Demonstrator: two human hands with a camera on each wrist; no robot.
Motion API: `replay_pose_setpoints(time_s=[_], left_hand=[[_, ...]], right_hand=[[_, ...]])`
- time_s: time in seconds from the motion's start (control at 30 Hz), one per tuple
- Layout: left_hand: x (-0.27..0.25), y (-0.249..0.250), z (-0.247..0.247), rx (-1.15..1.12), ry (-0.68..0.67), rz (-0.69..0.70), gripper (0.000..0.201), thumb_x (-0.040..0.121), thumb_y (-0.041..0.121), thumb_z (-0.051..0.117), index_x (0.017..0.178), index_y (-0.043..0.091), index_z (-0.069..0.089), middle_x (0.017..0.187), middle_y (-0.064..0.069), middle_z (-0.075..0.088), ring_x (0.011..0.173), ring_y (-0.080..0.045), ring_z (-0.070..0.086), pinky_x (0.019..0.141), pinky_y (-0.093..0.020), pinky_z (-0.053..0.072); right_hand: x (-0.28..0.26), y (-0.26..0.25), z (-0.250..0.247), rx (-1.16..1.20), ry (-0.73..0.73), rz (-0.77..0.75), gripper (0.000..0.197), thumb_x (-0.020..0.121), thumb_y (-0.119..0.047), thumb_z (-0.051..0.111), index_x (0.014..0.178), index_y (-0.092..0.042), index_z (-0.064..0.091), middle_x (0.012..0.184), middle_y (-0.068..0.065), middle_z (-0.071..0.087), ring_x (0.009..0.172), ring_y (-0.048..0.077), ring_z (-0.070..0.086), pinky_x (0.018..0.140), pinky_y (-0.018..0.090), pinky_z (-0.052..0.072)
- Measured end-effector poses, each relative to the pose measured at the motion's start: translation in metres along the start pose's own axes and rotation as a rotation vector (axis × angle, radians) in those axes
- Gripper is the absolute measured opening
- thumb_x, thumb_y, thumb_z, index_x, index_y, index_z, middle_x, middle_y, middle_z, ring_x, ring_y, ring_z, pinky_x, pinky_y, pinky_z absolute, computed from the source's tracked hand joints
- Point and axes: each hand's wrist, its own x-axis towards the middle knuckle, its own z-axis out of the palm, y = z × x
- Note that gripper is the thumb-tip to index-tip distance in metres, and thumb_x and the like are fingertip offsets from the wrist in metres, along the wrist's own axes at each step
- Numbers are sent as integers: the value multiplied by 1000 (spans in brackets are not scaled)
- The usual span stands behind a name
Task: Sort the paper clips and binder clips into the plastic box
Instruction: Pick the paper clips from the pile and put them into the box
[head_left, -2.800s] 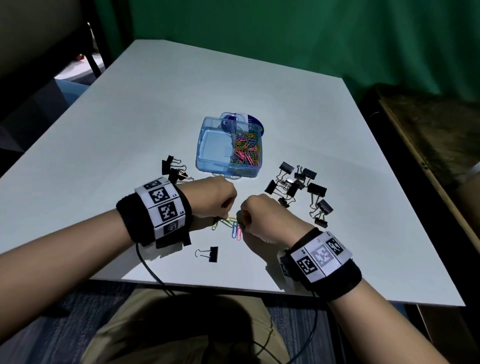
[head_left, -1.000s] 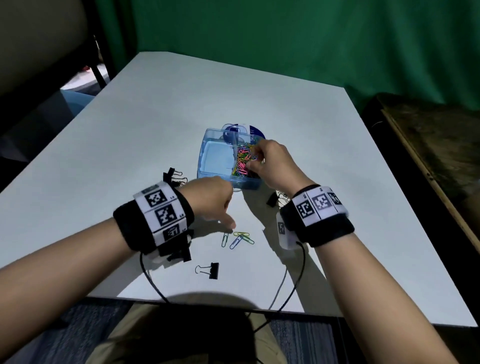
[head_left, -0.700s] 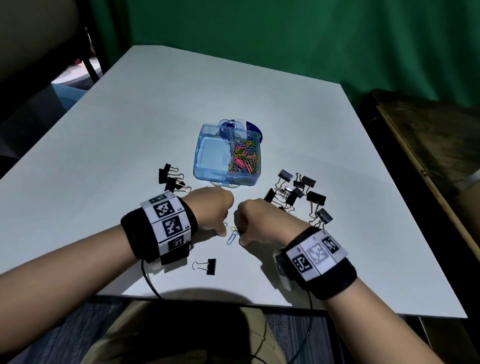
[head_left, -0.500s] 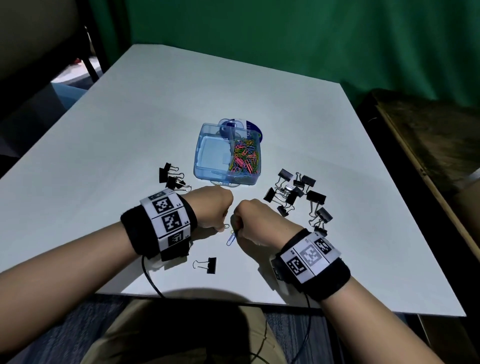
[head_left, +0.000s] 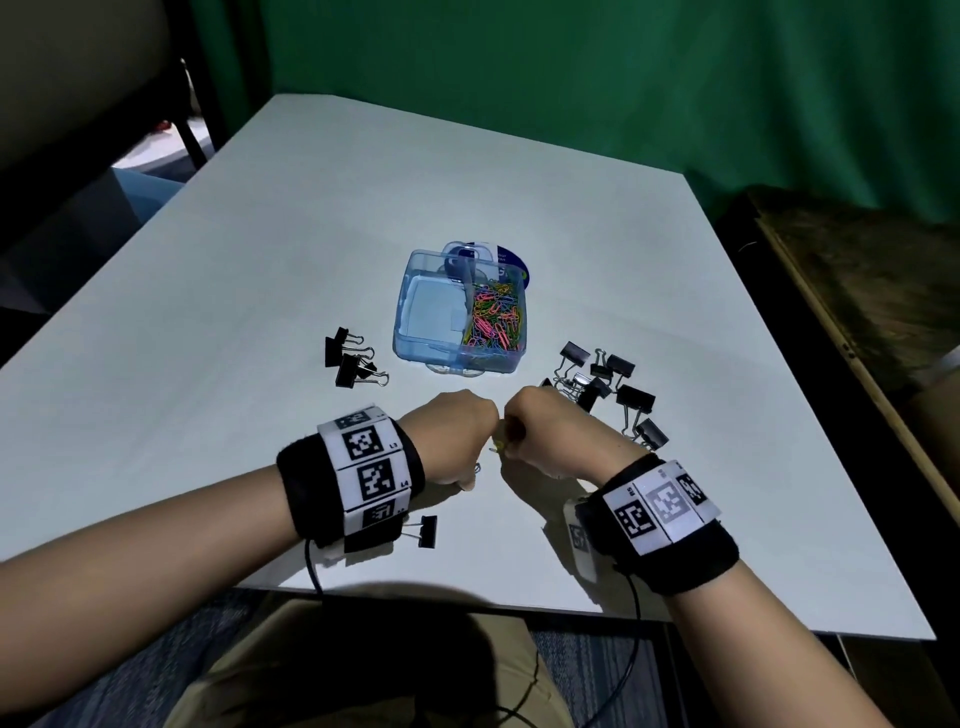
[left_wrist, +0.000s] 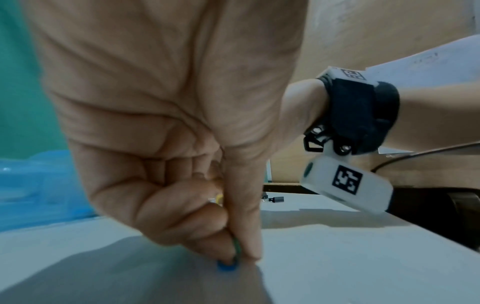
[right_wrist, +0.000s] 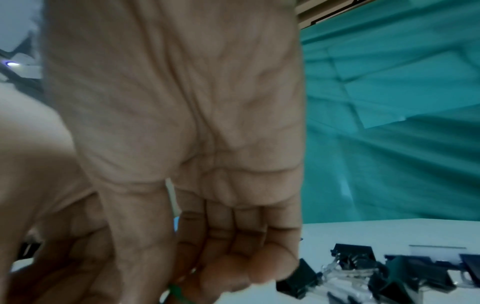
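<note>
Both fists meet knuckle to knuckle before the plastic box (head_left: 462, 317) from overhead, left hand (left_wrist: 166, 127) pinching a blue paper clip (left_wrist: 227, 266) against the table (left_wrist: 337, 257), right hand (right_wrist: 182, 144) curled on a green clip (right_wrist: 176, 292) beside binder clips (right_wrist: 363, 271).

The curled hands hide most of the paper clips (left_wrist: 228, 265) between them, the right wrist view is blurred, and one binder clip (head_left: 423, 531) lies half under the left wristband.

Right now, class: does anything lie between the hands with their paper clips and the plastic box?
Nothing visible does. Bare table lies between both hands (left hand, right hand) and the plastic box; binder clips sit off to either side.
</note>
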Motion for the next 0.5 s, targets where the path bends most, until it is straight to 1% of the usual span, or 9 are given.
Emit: replay_pose_setpoints(time_s=[0.07, 0.1, 0.13, 0.2, 0.23, 0.3, 0.37, 0.43, 0.5], left_hand=[[1, 2, 1, 16, 8, 7, 22, 74, 12, 73, 72, 13, 52, 99, -14, 67, 96, -31, 62, 71, -32, 46], [1, 2, 1, 12, 8, 7, 15, 75, 11, 72, 80, 9, 58, 101, -15, 67, 98, -31, 62, 73, -33, 47], [2, 3, 1, 6, 1, -1, 16, 77, 11, 70, 89, 6, 61, 103, -15, 66, 100, -31, 62, 75, -33, 46], [3, 2, 0, -4, -34, -6, 18, 80, 13, 68, 96, 6, 60, 109, -14, 63, 103, -31, 59, 75, -31, 44], [4, 2, -1, -6, -51, -3, 15, 81, 13, 67, 93, 9, 58, 109, -14, 63, 103, -30, 59, 74, -30, 42], [4, -1, -1, -8, -80, 14, 15, 81, 13, 66, 82, 12, 52, 105, -14, 63, 100, -30, 60, 71, -30, 43], [5, -6, -1, -9, -90, 35, 16, 80, 12, 65, 73, 13, 50, 90, -11, 63, 93, -30, 61, 66, -29, 42], [6, -12, -2, -24, -68, 49, 17, 78, 11, 62, 66, 13, 50, 75, -7, 55, 79, -27, 57, 61, -26, 38], [8, -17, -11, -86, -3, 42, 16, 77, 11, 59, 62, 9, 53, 65, -8, 51, 66, -24, 47, 57, -27, 34]], right_hand=[[1, 2, -12, 60, 100, 3, 7, 83, -8, 61, 77, -6, 64, 87, 15, 66, 81, 29, 60, 63, 29, 42], [3, 3, -19, 103, 169, 7, 10, 83, -6, 60, 74, -9, 63, 83, 14, 66, 78, 27, 59, 62, 28, 41], [8, 4, -25, 147, 245, 9, 12, 83, -4, 59, 72, -9, 63, 79, 12, 66, 74, 25, 59, 61, 27, 42], [21, 3, -38, 226, 399, -8, 14, 83, -3, 57, 72, -5, 65, 76, 11, 67, 73, 26, 61, 63, 32, 48], [28, 3, -44, 258, 461, -21, 13, 83, -3, 57, 73, -3, 66, 76, 13, 68, 73, 27, 61, 66, 34, 51], [42, 2, -56, 307, 536, -34, 9, 82, -3, 60, 78, -1, 67, 78, 11, 68, 74, 25, 59, 70, 34, 50], [51, 3, -63, 335, 556, -32, 5, 82, -6, 64, 84, -3, 68, 80, 8, 66, 77, 23, 58, 73, 33, 50], [53, 8, -65, 351, 584, -29, 8, 83, -9, 65, 88, -4, 69, 87, 9, 69, 83, 24, 61, 77, 34, 50], [48, 15, -65, 371, 633, -26, 9, 84, -9, 62, 89, -5, 70, 89, 10, 71, 85, 24, 62, 78, 32, 49]])
